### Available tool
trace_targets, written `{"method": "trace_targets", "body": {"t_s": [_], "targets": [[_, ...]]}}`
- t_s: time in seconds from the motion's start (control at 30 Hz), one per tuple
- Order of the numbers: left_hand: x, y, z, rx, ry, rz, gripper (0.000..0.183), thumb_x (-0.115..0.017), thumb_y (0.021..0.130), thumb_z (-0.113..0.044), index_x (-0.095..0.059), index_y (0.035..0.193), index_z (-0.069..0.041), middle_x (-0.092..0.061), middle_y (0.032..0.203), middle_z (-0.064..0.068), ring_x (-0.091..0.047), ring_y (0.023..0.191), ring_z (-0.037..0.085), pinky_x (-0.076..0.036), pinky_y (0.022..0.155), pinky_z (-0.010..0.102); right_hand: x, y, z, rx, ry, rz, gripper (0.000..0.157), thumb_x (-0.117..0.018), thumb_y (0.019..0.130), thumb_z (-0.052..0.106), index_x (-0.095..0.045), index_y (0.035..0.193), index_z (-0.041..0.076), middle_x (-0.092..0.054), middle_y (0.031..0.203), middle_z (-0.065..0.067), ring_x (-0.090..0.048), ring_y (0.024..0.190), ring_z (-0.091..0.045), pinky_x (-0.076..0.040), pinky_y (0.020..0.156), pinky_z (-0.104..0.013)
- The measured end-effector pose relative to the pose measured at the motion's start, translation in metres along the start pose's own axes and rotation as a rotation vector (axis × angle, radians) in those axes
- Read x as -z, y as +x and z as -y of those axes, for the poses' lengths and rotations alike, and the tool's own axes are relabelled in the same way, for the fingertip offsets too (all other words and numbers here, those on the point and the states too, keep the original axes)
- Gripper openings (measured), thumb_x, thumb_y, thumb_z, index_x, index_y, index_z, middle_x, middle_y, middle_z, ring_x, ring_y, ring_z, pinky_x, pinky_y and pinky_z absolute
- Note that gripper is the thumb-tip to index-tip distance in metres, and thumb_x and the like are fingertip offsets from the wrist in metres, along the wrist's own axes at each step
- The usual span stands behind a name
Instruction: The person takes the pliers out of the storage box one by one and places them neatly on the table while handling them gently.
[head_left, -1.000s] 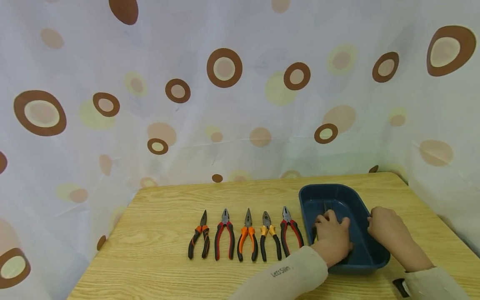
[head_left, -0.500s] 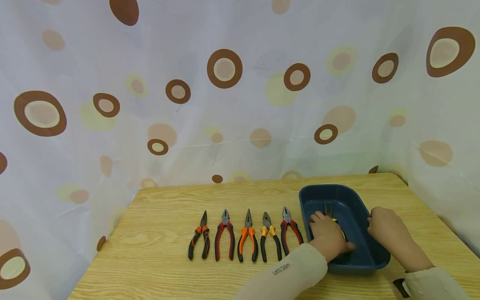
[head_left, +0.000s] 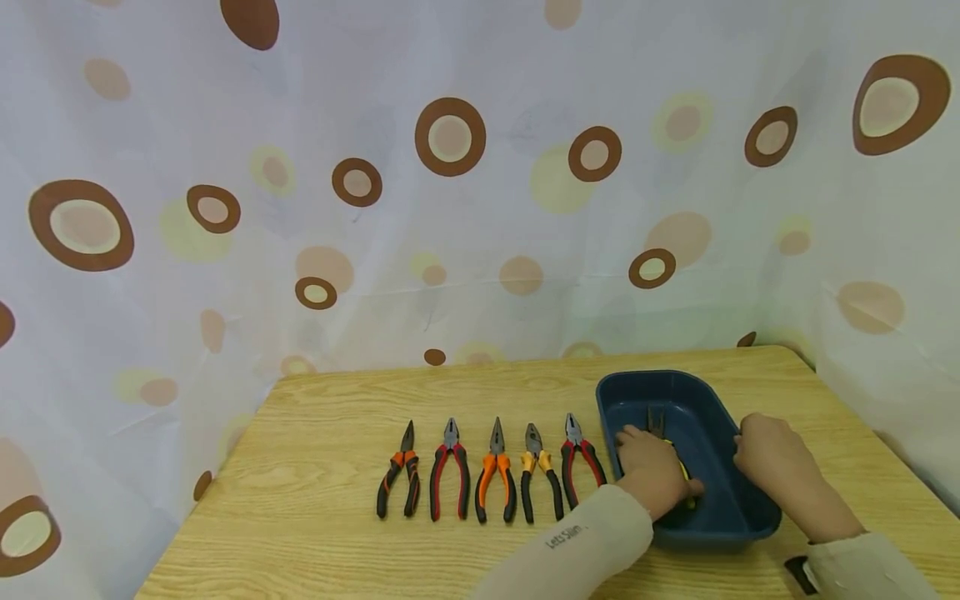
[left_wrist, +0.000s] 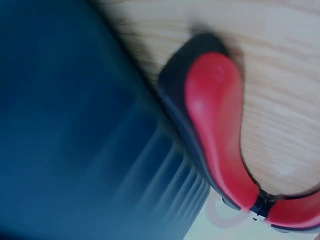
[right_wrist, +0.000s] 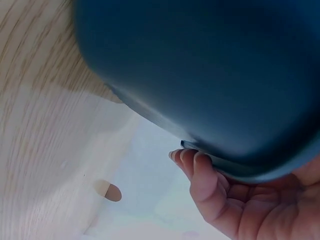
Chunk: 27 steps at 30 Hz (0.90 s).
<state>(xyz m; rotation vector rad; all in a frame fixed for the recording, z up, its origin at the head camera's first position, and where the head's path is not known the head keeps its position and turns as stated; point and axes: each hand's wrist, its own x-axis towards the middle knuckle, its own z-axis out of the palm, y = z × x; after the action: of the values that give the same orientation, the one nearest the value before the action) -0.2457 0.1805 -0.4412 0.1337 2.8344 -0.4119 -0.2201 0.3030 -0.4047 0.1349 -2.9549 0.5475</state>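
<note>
A dark blue plastic basin [head_left: 723,500] stands at the right of the table. Inside it lies a pair of pliers [head_left: 656,421] with yellow-and-black handles, its metal jaws pointing away and slightly parted. My left hand [head_left: 651,471] reaches into the basin over those handles, fingers on the left side and thumb on the right; the hand hides most of them. My right hand [head_left: 780,462] grips the basin's right rim, and in the right wrist view its curled fingers [right_wrist: 205,182] hook over that edge. The left wrist view shows the basin wall [left_wrist: 125,165] but no hand.
Left of the basin several pliers lie in a row, jaws away: black-and-orange pliers [head_left: 395,483], red-and-black pliers [head_left: 435,483], orange needle-nose pliers [head_left: 483,483], yellow-and-black pliers [head_left: 555,483] and red-and-black pliers [head_left: 592,462] close beside the basin. A patterned curtain [head_left: 465,217] hangs behind the wooden table [head_left: 322,533].
My left hand has shifted slightly left and its fingers have drawn down the pliers, uncovering their jaws and part of a yellow handle. The jaws now show a gap. The right hand has stayed put.
</note>
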Motion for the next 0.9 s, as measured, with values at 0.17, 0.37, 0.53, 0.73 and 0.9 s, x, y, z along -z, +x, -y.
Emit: {"method": "trace_targets", "body": {"t_s": [0.17, 0.37, 0.53, 0.73, 0.9], "targets": [[0.0, -0.001, -0.001, -0.017, 0.003, -0.006, 0.085, -0.046, 0.069, -0.088, -0.045, 0.139, -0.039, -0.039, 0.146, -0.006, -0.044, 0.129, 0.01, -0.038, 0.101, 0.025, -0.001, -0.002, -0.001, -0.002, 0.005, 0.004, 0.02, -0.055, 0.086, -0.006, -0.054, 0.066, -0.009, -0.052, 0.058, -0.014, -0.053, 0.052, -0.026, -0.045, 0.049, -0.043], [-0.003, 0.0, 0.001, -0.022, -0.069, -0.05, 0.087, -0.056, 0.065, -0.086, -0.052, 0.135, -0.035, -0.047, 0.141, -0.004, -0.052, 0.121, 0.012, -0.044, 0.094, 0.024, -0.001, -0.002, -0.002, -0.001, 0.004, -0.001, 0.019, -0.056, 0.085, -0.006, -0.055, 0.067, -0.01, -0.053, 0.059, -0.015, -0.054, 0.053, -0.027, -0.046, 0.049, -0.045], [-0.003, 0.001, 0.007, -0.054, -0.141, -0.089, 0.083, -0.064, 0.063, -0.082, -0.06, 0.128, -0.031, -0.053, 0.134, -0.004, -0.058, 0.114, 0.012, -0.047, 0.091, 0.024, 0.001, -0.001, -0.002, -0.006, 0.002, 0.002, 0.018, -0.056, 0.086, -0.006, -0.056, 0.068, -0.011, -0.054, 0.06, -0.014, -0.054, 0.053, -0.027, -0.046, 0.05, -0.045], [-0.001, -0.004, 0.012, -0.064, -0.178, -0.086, 0.079, -0.066, 0.065, -0.079, -0.064, 0.125, -0.027, -0.054, 0.134, -0.002, -0.061, 0.107, 0.012, -0.05, 0.084, 0.023, 0.0, 0.0, 0.0, -0.011, 0.005, 0.008, 0.02, -0.055, 0.087, -0.005, -0.055, 0.067, -0.009, -0.052, 0.059, -0.012, -0.052, 0.052, -0.024, -0.045, 0.049, -0.042], [0.005, -0.015, 0.018, -0.122, -0.205, -0.106, 0.065, -0.064, 0.067, -0.078, -0.074, 0.105, -0.026, -0.064, 0.12, -0.003, -0.066, 0.092, 0.012, -0.054, 0.069, 0.025, -0.002, -0.001, -0.003, -0.008, 0.01, 0.004, 0.02, -0.055, 0.087, -0.006, -0.055, 0.068, -0.011, -0.051, 0.058, -0.011, -0.05, 0.05, -0.023, -0.044, 0.048, -0.04]]}}
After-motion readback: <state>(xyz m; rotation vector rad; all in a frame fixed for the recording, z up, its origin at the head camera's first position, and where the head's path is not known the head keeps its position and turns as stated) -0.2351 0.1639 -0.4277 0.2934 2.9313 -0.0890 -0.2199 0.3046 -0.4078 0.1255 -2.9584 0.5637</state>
